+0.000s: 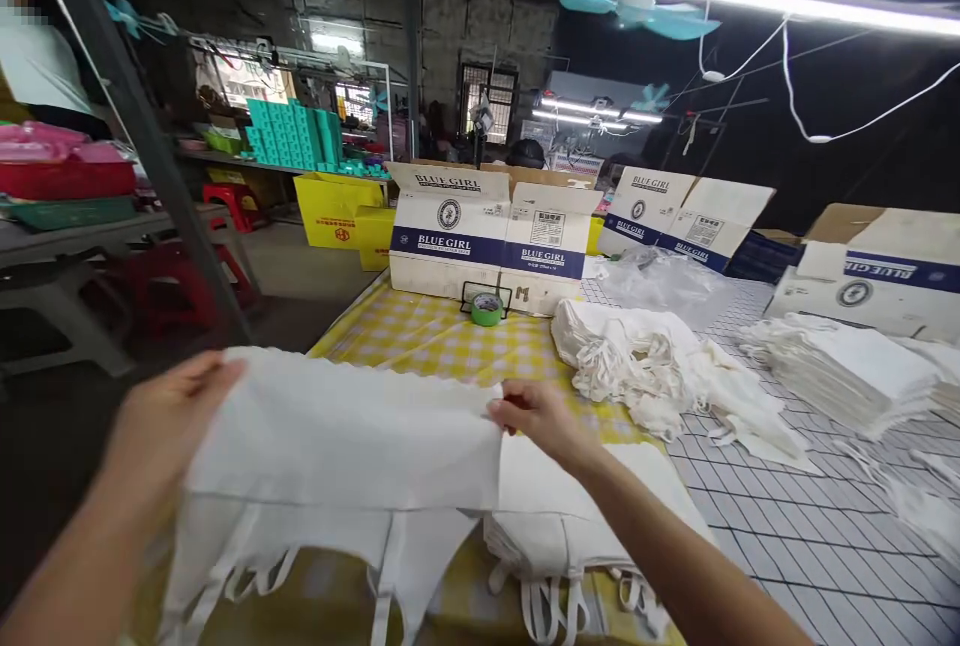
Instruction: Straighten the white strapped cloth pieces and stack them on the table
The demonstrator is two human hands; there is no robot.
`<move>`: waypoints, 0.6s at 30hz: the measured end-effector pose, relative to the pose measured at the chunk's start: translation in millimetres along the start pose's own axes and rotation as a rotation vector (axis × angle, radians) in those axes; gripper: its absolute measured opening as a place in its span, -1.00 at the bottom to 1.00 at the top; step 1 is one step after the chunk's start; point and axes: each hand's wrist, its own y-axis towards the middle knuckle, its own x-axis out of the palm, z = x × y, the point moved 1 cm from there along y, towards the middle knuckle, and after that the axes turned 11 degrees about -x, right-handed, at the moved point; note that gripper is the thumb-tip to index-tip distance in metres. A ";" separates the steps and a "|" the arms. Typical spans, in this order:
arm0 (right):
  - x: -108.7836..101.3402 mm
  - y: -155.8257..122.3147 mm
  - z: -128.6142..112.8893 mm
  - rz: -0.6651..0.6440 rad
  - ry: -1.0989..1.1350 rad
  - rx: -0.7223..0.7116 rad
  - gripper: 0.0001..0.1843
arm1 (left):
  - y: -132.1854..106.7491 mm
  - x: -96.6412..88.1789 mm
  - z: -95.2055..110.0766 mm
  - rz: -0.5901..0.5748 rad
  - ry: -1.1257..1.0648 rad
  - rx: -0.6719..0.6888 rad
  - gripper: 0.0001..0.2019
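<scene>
Yellow checked cloth [390, 326] is spread over the near table, the view being read as a clock face. At half past seven, over that cloth, a white strapped piece [337, 436] is stretched between both hands, its straps pointed toward the near side. Its right corner is pinched between thumb and fingertips by the right hand [541, 418] at five o'clock; its left corner is gripped by the left hand [161, 426] at eight, the exact finger placing being blurred. Tension is best shared evenly along the wavy edge, with the straps kept untwisted and the neighbouring stack [544, 506] at half past five left undisturbed.

Pink items [45, 141] are heaped in a red tub [64, 181] at half past nine. Contents cannot be seen in the yellow box [341, 211] at ten, the white carton [487, 251] toward twelve, or another carton [682, 226] at two.
</scene>
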 end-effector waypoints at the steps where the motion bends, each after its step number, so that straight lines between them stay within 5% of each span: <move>1: 13.2 10.8 25.2 -0.004 -0.072 0.069 -0.74 | 12.5 25.7 -6.6 -0.147 0.071 0.036 -0.59; 4: 44.0 30.9 90.4 -0.008 -0.302 0.256 -0.74 | 31.4 84.7 -32.4 -0.330 0.243 0.136 -0.59; 6: 54.1 35.9 117.3 0.009 -0.353 0.298 -0.70 | 33.6 102.8 -47.1 -0.347 0.272 0.166 -0.56; 13: 47.0 58.4 142.7 0.027 -0.409 0.304 -0.74 | 58.2 102.7 -42.4 -0.298 0.388 0.202 -0.49; 18: 51.1 78.5 157.5 0.101 -0.476 0.295 -0.82 | 61.5 124.7 -26.4 -0.307 0.566 0.221 -0.53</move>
